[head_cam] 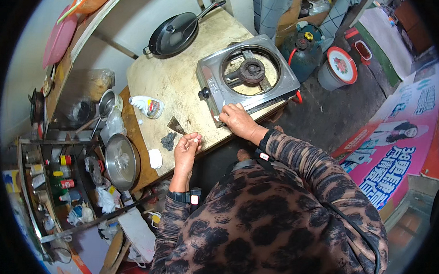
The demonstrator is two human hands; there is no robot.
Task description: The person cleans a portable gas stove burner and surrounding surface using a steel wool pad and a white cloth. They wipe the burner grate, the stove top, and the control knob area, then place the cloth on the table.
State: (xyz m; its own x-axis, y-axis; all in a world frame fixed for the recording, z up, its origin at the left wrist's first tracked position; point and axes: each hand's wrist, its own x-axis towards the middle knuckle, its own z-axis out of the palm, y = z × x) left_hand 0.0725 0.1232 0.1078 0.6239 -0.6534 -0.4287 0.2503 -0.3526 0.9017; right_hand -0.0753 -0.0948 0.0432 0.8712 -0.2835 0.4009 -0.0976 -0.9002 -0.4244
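My right hand (239, 120) rests with bent fingers on the near front corner of a single-burner stainless steel gas stove (211, 86). A small white bit shows by its fingertips; what it is, I cannot make out. My left hand (186, 150) is curled over the table's near edge, thumb against fingers. Just beyond it lies a scraper (175, 125) with a flat, worn blade, its handle end partly behind the fingers; whether they grip it is unclear. A dark wad of steel wool (168, 141) sits beside that hand. The stove's round cast-iron burner (251, 70) is exposed.
A white cleaner bottle (147, 106) lies on the stained table (149, 73), with a white object (155, 158) near the edge. A lidded wok (174, 34) stands behind. Right of the stove are a gas cylinder (305, 55) and a bucket (330, 77). A steel basin (121, 166) is left.
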